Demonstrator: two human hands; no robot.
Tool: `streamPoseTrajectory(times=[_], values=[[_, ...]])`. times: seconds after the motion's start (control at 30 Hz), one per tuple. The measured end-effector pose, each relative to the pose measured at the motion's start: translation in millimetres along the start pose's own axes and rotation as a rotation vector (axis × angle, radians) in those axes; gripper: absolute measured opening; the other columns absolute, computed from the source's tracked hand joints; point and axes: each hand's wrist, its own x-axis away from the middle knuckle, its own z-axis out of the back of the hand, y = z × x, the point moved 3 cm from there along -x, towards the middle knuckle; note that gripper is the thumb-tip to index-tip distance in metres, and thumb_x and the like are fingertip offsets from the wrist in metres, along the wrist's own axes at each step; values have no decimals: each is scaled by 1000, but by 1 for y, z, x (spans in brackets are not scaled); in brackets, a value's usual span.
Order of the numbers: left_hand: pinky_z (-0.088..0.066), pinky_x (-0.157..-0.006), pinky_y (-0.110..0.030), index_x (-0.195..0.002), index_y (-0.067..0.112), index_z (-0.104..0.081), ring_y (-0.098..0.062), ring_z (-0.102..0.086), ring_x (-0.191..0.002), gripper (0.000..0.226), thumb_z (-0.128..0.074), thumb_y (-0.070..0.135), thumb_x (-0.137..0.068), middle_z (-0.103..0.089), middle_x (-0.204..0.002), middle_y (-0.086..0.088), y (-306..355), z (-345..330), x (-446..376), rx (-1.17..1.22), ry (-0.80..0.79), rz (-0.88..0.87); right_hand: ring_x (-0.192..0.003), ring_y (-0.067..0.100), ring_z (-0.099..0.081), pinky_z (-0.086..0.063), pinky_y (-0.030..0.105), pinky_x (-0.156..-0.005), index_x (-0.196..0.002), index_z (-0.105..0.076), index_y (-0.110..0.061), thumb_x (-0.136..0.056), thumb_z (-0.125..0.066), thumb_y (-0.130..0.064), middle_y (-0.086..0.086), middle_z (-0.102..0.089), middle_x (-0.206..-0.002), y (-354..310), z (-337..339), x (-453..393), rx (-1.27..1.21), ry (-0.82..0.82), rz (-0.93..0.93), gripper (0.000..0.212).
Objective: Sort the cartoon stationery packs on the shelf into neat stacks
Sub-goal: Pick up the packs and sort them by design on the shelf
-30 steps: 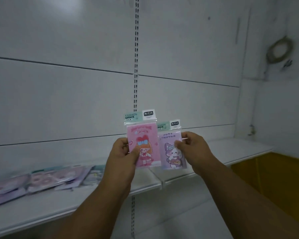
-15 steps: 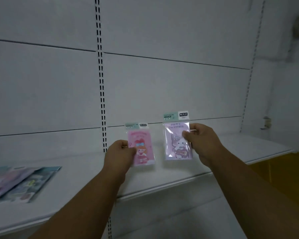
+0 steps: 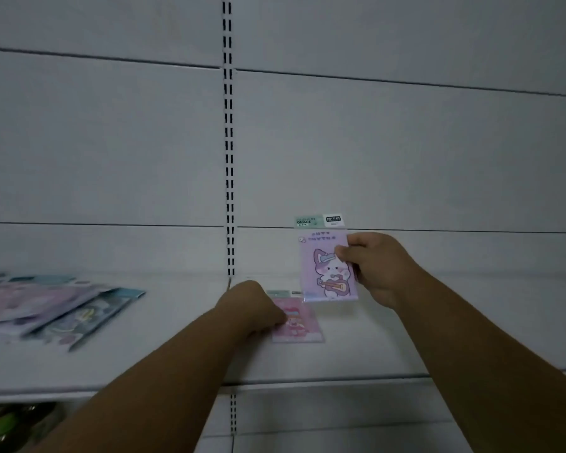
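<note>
Laid flat on the white shelf (image 3: 356,348), just right of the slotted upright (image 3: 228,158) and midway between back panel and front edge: pink girl pack (image 3: 299,323), seemingly to found a stack of its own kind; pinned at its left side under the left hand (image 3: 254,310), fingers curled, whether gripping or only pressing cannot be told; held upright above and just right, apart from the shelf: purple cat-with-guitar pack (image 3: 327,266), pinched at its right edge by thumb and curled fingers of the right hand (image 3: 378,266), likely kept back for a separate stack; heaped askew toward the shelf's left end: blurred unsorted packs (image 3: 53,305), not yet sorted.
</note>
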Motion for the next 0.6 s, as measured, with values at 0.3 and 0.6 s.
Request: streamPoseTrajectory(times=[0.3,0.6], values=[[-55,-56,-30,-87,8,-67,-21,-71,-65,29,-58,35,-95,-76,-83,-10,19,29,4,850,98,-63,-69,26,-72,-61,36,-64,-89,-69,-4,-85,-66,0,18,-75,-86,27,-18,-4,12,-141,-66,7],[-61,-53,-32,-82,-1,-62,-22,-72,-59,18,-74,13,-84,-73,-78,-17,20,14,-32,553,71,20,-72,26,-70,-58,38,-64,-79,-64,0,-74,-78,-22,14,-71,-79,44,-38,-5,718,-57,-49,26]])
